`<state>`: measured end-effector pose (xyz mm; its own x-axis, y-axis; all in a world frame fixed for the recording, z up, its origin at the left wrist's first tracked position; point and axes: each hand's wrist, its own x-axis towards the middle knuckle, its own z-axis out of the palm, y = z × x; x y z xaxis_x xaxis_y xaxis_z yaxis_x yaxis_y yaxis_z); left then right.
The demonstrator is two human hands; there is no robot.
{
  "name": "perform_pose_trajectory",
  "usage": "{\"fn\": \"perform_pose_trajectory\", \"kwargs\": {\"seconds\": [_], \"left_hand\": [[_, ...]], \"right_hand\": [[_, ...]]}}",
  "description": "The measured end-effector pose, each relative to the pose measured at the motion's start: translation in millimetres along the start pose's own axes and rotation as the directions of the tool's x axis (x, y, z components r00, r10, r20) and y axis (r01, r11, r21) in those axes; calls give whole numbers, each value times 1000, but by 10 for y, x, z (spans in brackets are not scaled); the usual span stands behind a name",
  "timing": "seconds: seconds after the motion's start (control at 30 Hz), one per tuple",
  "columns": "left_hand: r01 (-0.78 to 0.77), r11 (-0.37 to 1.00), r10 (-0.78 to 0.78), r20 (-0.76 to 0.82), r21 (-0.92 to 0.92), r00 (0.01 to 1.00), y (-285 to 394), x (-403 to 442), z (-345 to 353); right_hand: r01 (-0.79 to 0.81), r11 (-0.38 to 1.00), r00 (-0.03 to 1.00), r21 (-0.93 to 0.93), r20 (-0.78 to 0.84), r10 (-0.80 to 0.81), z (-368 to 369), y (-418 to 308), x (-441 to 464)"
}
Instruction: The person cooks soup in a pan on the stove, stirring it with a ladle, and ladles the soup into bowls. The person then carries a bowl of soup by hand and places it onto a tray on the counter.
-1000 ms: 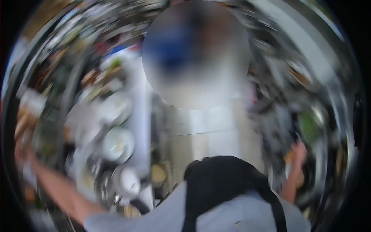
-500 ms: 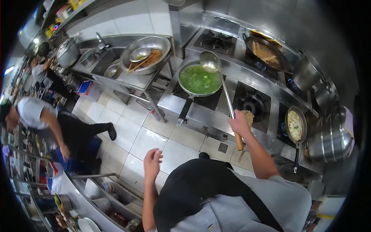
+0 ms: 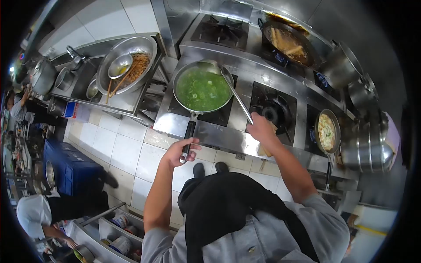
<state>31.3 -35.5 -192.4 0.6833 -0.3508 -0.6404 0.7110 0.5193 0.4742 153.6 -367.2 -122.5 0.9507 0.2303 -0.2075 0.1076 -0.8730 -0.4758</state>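
A pan of green soup (image 3: 203, 90) stands on the near-left burner, its black handle (image 3: 189, 133) pointing toward me. My left hand (image 3: 179, 152) is at the end of that handle, palm up, its fingers apart and not wrapped around it. My right hand (image 3: 262, 130) grips a long metal ladle (image 3: 237, 97). The ladle's bowl rests at the far right rim of the pan, tipped down and partly in the soup. Something tan, perhaps a cloth, shows beneath my right hand.
Long pieces fry in a dark wok (image 3: 287, 43) behind. A smaller pan (image 3: 327, 131) with pale food sits at right, near stacked steel pots (image 3: 366, 151). To the left are a steel basin (image 3: 149, 48), a sink and a blue crate (image 3: 72, 166). A co-worker (image 3: 35, 215) bends at lower left.
My left hand has moved up to the pan handle. The ladle bowl has dropped from above the pan's right edge into its far side. The co-worker has moved nearer the counter.
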Motion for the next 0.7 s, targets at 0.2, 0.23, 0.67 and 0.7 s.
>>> {"fn": "perform_pose_trajectory", "kwargs": {"seconds": [0.2,0.23,0.67,0.7], "left_hand": [[95,977,-51,226,-190,973,40,123,-129],[105,972,-57,223,-212,973,36,122,-124],[140,973,-88,271,-181,959,18,196,-154],[147,959,-67,311,-243,948,32,187,-153]], "right_hand": [[-7,1000,996,-1,-86,6,168,-249,-91],[-10,1000,996,-10,-87,9,157,-294,-133],[-124,976,986,-179,-133,101,313,-269,-56],[-143,968,984,-204,-134,117,353,-247,-58]]}}
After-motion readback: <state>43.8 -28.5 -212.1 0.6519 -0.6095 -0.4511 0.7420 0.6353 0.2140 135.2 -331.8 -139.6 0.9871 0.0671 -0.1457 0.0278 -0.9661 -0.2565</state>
